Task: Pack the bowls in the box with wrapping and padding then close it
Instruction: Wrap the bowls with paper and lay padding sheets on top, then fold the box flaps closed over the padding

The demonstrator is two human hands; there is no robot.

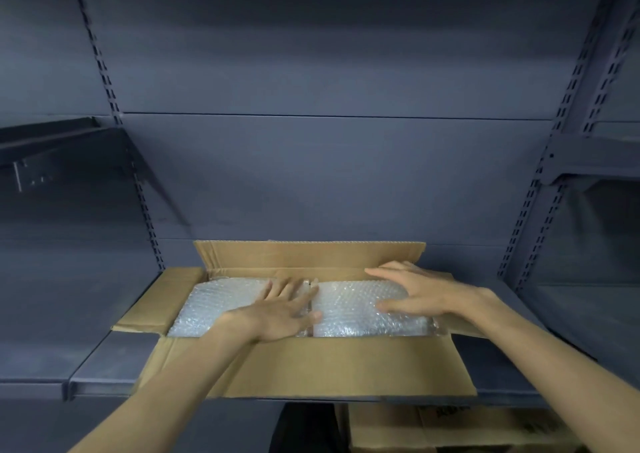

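box (304, 362) sitting open on the grey shelf (104, 359), all four flaps out: back flap (308, 255) standing up, near flap folded down toward the camera, side flaps splayed left and right. inside, two bubble wrap (349, 308) bundles side by side, filling the cavity wall to wall. presumably the bowls in there, but can't see through the wrap, so no telling for sure.

left hand (277, 314) laid flat, fingers straight and spread, pressing on the seam between the two bundles. right hand (412, 296) also flat and wide, fingers relaxed, resting on top of the right bundle near the back wall. nothing gripped or pinched by either one, just palms on padding.

looks like the settle-and-check stage before closing. tips for doing it properly:

- press with flat palms, not fingertips, so no popping bubbles or point-loading a rim underneath
- push gently at the middle seam and feel for hard contact between bundles; if any clunk, stuff more padding in that gap
- give a slight wiggle side to side, nothing should shift
- check the top sits level with or just under the box edge, otherwise flaps bulge and put load on the bowls
- then short side flaps in first, long ones over

another cardboard box (443, 428) below the shelf, not part of this.
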